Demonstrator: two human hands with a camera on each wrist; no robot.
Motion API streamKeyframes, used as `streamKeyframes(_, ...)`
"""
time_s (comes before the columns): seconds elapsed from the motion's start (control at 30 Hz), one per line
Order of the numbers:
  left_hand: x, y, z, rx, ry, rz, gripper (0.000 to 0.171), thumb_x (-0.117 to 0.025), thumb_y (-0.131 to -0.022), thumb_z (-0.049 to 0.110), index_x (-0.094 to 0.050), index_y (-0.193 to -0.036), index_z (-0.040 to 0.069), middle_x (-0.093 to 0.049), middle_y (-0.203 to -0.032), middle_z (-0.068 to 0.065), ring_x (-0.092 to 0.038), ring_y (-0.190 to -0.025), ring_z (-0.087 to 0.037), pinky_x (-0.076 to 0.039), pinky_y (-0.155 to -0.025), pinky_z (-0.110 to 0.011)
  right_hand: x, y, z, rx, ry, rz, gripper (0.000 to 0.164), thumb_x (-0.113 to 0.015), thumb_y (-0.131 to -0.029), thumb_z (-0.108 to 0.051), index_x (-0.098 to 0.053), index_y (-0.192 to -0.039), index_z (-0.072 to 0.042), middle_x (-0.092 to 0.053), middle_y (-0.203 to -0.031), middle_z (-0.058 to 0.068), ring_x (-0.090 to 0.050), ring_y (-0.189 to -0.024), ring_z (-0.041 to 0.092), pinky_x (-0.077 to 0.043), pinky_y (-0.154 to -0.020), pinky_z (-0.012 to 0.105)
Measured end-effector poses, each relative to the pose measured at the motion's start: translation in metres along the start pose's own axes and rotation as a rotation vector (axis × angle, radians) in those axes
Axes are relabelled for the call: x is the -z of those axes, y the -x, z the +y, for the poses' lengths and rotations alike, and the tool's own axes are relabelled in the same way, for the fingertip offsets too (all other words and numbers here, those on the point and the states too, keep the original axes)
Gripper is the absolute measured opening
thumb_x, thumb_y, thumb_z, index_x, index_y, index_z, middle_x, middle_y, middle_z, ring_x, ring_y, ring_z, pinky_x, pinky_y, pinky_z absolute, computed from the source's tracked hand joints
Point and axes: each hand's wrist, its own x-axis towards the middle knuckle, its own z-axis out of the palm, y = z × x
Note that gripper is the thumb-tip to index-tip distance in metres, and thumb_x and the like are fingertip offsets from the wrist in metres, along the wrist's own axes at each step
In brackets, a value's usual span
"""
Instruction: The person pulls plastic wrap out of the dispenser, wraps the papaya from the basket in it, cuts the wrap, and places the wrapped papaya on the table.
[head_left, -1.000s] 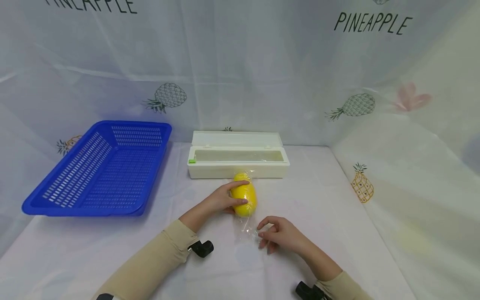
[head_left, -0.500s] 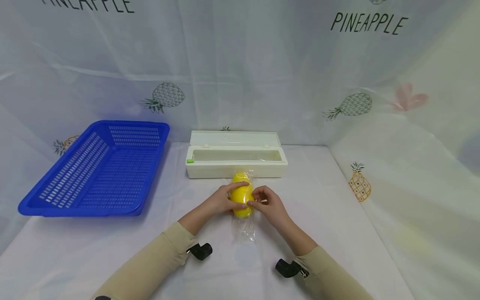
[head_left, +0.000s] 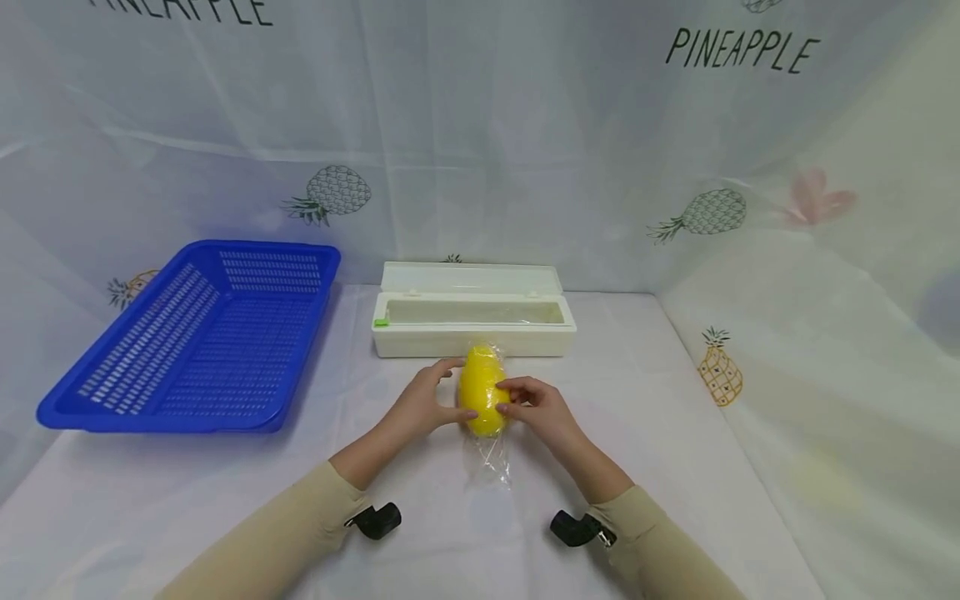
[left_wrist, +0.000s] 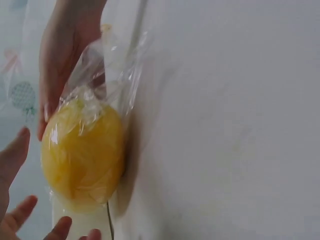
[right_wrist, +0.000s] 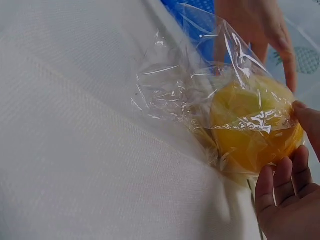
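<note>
One right hand (head_left: 543,412) pinches one yellow oval object (head_left: 481,385) in clear plastic film (head_left: 490,460). One left hand (head_left: 416,406) — cut off in its wrist view — spreads wide, just beside it.

This is looking like an indoor tabletop recording booth; what kind of building is holding it, I cannot tell. A white cloth (head_left: 637,375) is covering the work surface. Beyond it, at 12 o'clock, a pale backdrop (head_left: 510,150) is hanging, showing printed pineapples and "PINEAPPLE" lettering (head_left: 742,50) towards 1 o'clock. A matching side sheet (head_left: 847,400) is closing off 3 o'clock. Wrist cameras (head_left: 378,521) are pointing to recording, sitting near 7 and 5 o'clock. A blue plastic basket (head_left: 225,358), standing towards 9 o'clock, is adding a household touch.
</note>
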Motion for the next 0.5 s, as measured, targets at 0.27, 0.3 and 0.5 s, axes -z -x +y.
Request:
streamKeyframes(0.27, -0.005, 0.035, -0.008, 0.036, 0.079, -0.134, 0.035, -0.087, -0.074, 0.022, -0.059, -0.092, 0.008, -0.063, -0.082, 0.000, -0.059, -0.074, -0.016, -0.051, -0.062, -0.029, -0.001, -0.002, 0.001, -0.033, -0.023, 0.003, 0.029, -0.076, -0.083, -0.006, -0.070, -0.111, -0.005, -0.057, -0.093, 0.006, -0.051, -0.090, 0.022, -0.045, -0.073, 0.024)
streamKeyframes(0.3, -0.006, 0.039, -0.008, 0.023, 0.059, -0.168, 0.036, -0.087, -0.073, 0.023, -0.059, -0.090, 0.008, -0.062, -0.079, 0.002, -0.057, -0.072, -0.015, -0.050, -0.061, -0.028, -0.001, -0.002, 0.001, -0.037, -0.024, 0.007, 0.029, -0.076, -0.083, -0.006, -0.070, -0.111, -0.005, -0.057, -0.093, 0.006, -0.051, -0.090, 0.022, -0.045, -0.073, 0.024)
streamKeyframes(0.5, -0.016, 0.050, -0.007, -0.014, 0.058, -0.267, 0.037, -0.088, -0.072, 0.023, -0.055, -0.084, 0.010, -0.063, -0.067, 0.005, -0.054, -0.062, -0.013, -0.043, -0.057, -0.027, -0.003, -0.004, 0.003, -0.057, -0.029, 0.027, 0.028, -0.076, -0.083, -0.006, -0.071, -0.111, -0.006, -0.057, -0.092, 0.006, -0.050, -0.089, 0.022, -0.045, -0.073, 0.023)
